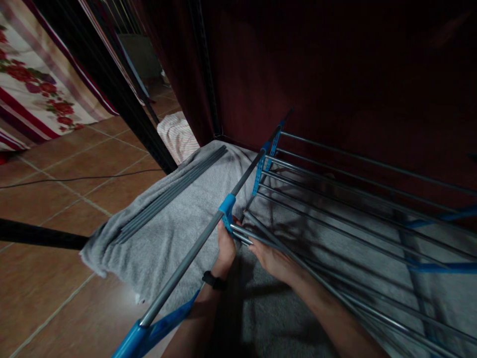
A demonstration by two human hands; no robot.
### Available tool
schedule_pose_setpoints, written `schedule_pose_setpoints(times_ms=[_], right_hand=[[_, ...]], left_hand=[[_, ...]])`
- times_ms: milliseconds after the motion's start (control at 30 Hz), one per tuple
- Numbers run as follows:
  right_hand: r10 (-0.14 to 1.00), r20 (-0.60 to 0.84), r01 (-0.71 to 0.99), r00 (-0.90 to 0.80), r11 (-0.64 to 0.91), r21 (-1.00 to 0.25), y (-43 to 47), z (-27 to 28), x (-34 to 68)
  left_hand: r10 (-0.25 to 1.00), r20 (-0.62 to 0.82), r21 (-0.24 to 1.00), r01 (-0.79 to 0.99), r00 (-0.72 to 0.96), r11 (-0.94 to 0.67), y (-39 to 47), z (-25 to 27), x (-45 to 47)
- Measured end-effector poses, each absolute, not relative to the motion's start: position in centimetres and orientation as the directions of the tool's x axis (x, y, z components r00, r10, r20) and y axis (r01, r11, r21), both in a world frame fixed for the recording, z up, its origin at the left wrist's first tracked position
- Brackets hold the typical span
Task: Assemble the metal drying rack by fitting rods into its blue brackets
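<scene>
A rack of grey metal tubes with blue plastic brackets stands before me. My left hand (pixel 226 246), with a black band on the wrist, closes around the nearest blue bracket (pixel 227 221), its thumb along the side. That bracket sits on a long slanting grey pole (pixel 190 258). Close by, my right hand (pixel 270 257) is closed on the metal tube (pixel 242 231) at the point where it meets the bracket; some of its fingers are hidden underneath. Another loose-looking tube (pixel 278 242) slants over the right wrist.
Several grey tubes (pixel 175 194) lie side by side on a grey towel (pixel 186 214) at left. Farther brackets (pixel 260 171) hold parallel bars. A blue end piece (pixel 137 338) is near the bottom edge. Dark posts (pixel 122 99), a cable (pixel 85 177) and dark red cloth (pixel 335 74) surround the rack.
</scene>
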State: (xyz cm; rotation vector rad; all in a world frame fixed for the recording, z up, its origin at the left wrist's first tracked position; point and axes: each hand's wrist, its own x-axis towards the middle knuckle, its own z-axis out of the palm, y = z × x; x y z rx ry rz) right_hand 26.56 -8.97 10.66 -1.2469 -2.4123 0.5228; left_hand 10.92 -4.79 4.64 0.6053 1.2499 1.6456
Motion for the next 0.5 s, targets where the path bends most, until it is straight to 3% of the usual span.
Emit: schedule_pose_setpoints(times_ms=[267, 500], right_hand=[[0.836, 0.102, 0.752, -0.539, 0.532, -0.389, -9.15, 10.92, 26.35], [0.832, 0.181, 0.776, -0.524, 0.554, -0.301, -9.14, 10.40, 26.13]], left_hand=[[0.880, -0.208, 0.909, -0.416, -0.427, 0.013, -4.55, 4.78, 10.80], [0.859, -0.178, 0.936, -0.351, -0.480, -0.002, -4.24, 4.67, 10.95]])
